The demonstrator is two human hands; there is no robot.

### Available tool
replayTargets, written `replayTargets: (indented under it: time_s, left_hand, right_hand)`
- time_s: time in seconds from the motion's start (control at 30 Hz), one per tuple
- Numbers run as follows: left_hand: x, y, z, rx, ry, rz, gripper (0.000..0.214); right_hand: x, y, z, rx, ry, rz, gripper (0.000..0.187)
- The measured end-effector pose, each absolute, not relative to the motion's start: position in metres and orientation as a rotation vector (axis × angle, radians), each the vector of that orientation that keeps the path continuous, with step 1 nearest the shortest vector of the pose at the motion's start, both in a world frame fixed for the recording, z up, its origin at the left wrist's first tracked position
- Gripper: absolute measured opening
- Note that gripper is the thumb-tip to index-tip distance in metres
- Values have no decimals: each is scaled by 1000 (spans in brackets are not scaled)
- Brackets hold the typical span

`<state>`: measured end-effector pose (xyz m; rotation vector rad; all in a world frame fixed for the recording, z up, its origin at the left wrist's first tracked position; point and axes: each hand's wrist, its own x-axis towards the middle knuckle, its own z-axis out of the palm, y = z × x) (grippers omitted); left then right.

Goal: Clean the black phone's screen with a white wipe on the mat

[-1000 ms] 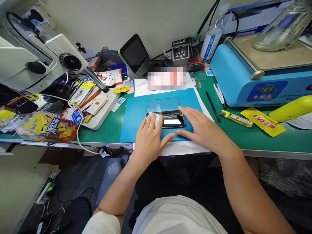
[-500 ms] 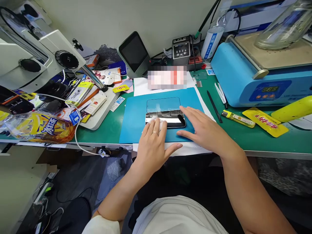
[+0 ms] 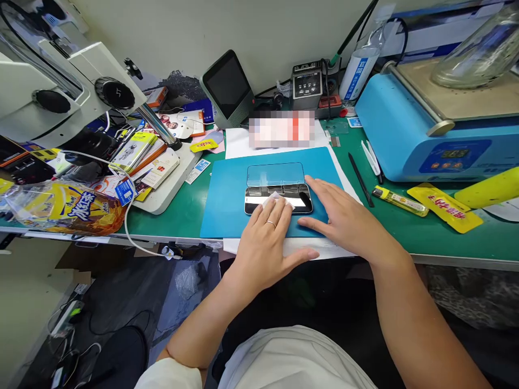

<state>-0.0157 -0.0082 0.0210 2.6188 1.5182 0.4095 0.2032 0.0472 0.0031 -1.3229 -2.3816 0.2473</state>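
A black phone (image 3: 255, 198) lies screen up on a blue mat (image 3: 227, 189). My left hand (image 3: 267, 240) rests flat over its near edge and presses a small white wipe (image 3: 276, 200) onto the screen with its fingertips. My right hand (image 3: 343, 216) lies flat on the mat at the phone's right end, fingers stretched out and touching that end. A clear screen protector sheet (image 3: 275, 174) sits on the mat just beyond the phone.
A microscope (image 3: 60, 86) and a pile of packets fill the left. A small tilted screen (image 3: 227, 86) and a soldering station (image 3: 307, 85) stand at the back. A blue machine (image 3: 425, 140), tweezers (image 3: 371, 156), a black pen and yellow packets lie right.
My left hand has slid the white wipe from the phone's left end toward its middle. My right hand has stayed at the phone's right end.
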Motion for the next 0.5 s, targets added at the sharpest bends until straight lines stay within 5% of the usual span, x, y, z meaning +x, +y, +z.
replayTargets:
  time_s: [0.3, 0.5]
  left_hand:
    - [5, 35, 19, 2634, 1585, 406, 85]
    - [0, -9, 20, 2642, 1586, 443, 89]
  right_hand:
    - [204, 49, 1, -1285, -2380, 248, 87]
    - [202, 46, 6, -1327, -2369, 257, 86]
